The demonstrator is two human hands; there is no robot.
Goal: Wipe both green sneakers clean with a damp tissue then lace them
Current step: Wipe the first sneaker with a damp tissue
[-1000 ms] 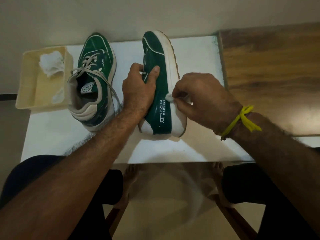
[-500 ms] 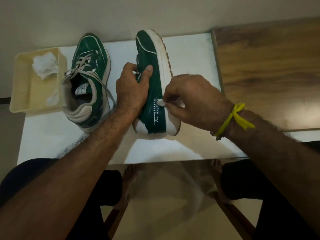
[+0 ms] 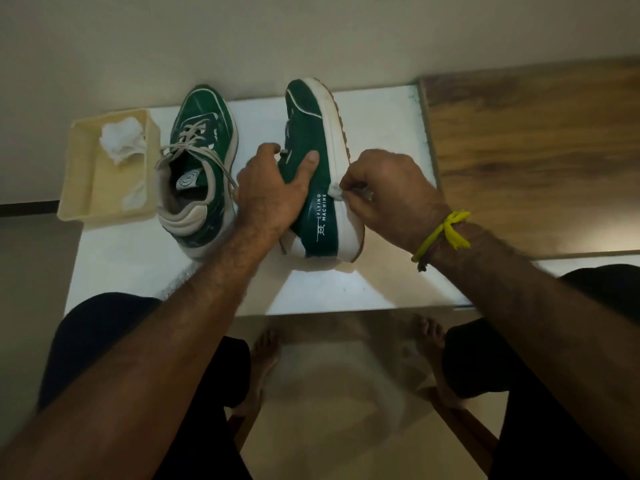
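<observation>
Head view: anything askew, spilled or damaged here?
Nothing damaged or spilled. The right sneaker is tipped on its side, but deliberately: the left hand grips it while the right hand pinches a tissue against its white sole edge. The beige tray overhangs the table's left edge.

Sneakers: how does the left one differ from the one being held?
The left sneaker stands upright on its sole, untouched; the held sneaker lies tipped on its side in the left hand. The left sneaker shows loose laces; on the held one the right hand presses a tissue against the midsole. Both are green with white soles.
</observation>
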